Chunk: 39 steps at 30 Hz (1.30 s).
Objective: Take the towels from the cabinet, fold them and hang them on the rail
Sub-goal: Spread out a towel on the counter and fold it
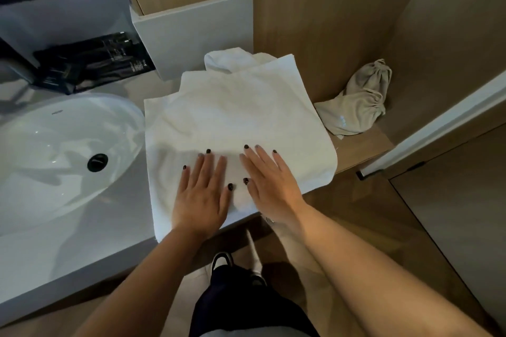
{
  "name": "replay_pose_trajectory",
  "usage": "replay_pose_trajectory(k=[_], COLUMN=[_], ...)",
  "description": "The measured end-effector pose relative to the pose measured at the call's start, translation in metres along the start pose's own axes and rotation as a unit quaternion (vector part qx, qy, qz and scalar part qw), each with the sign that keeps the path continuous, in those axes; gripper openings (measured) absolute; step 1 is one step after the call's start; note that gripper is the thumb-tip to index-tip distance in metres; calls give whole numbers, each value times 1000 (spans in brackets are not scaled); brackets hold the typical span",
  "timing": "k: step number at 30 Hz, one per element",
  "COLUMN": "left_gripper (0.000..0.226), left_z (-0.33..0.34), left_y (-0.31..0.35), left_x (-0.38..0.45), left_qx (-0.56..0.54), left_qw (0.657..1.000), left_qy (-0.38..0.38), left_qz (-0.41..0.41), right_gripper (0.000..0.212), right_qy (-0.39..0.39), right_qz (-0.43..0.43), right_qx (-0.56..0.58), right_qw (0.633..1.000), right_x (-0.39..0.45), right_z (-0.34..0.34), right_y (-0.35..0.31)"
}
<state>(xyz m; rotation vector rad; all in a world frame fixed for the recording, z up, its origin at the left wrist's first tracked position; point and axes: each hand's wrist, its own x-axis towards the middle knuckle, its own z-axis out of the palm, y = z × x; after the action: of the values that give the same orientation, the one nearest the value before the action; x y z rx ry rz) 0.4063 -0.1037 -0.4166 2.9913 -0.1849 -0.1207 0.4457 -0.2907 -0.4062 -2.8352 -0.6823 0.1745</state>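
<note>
Pale and glossy, the bench (pixel 82 249) carries a white towel (pixel 232 117) spread flat at its right end, one corner drooping over the edge. Both hands lie on the towel's near part, side by side, palms down — the left hand (pixel 201 194) and the right hand (pixel 269 180), fingers straight and holding nothing. Behind it sits a second, bunched towel (pixel 227 59). Left of it is an oval sink (pixel 41 145); right, on a wooden shelf (pixel 364 145), a grey drawstring bag (pixel 358 107).
</note>
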Motion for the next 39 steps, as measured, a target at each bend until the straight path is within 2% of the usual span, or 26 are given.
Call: replay_pose_trajectory(k=[7,10,13,16,20,23,26,32,36,39], left_gripper=[71,79,76,68,68,75,80,83,80,72], left_z=[-8,-13,-27,-41,-42,-31,-31,-32,-36,-25], left_y=[-29,-31,-35,-39,-60,-80,-90,-93,-86,-63], left_x=[-18,-8,25,67,112,117,117,120,110,59], left_qx=[-9,-28,-75,-85,-96,-70,-53,-52,-79,-104], left_qw=[999,997,994,993,994,996,996,995,992,990], left_qy=[-14,-40,5,61,34,15,18,14,9,32], left_qz=[-42,-58,-85,-45,-43,-61,-76,-79,-97,-84], right_gripper=[75,73,63,63,56,55,66,74,68,59], right_qy=[-19,-45,3,26,10,-19,-19,1,28,17], right_qz=[93,102,41,-46,-39,-68,-68,-29,13,-50], right_qx=[-34,-20,10,10,-26,-60,-114,-102,-41,-5], right_qw=[995,994,999,999,999,996,991,994,999,999], right_x=[-13,-8,14,57,122,146,151,153,136,82], right_z=[-15,-27,-39,-49,-56,-47,-37,-34,-39,-27], right_y=[63,64,46,18,-8,9,39,49,32,18])
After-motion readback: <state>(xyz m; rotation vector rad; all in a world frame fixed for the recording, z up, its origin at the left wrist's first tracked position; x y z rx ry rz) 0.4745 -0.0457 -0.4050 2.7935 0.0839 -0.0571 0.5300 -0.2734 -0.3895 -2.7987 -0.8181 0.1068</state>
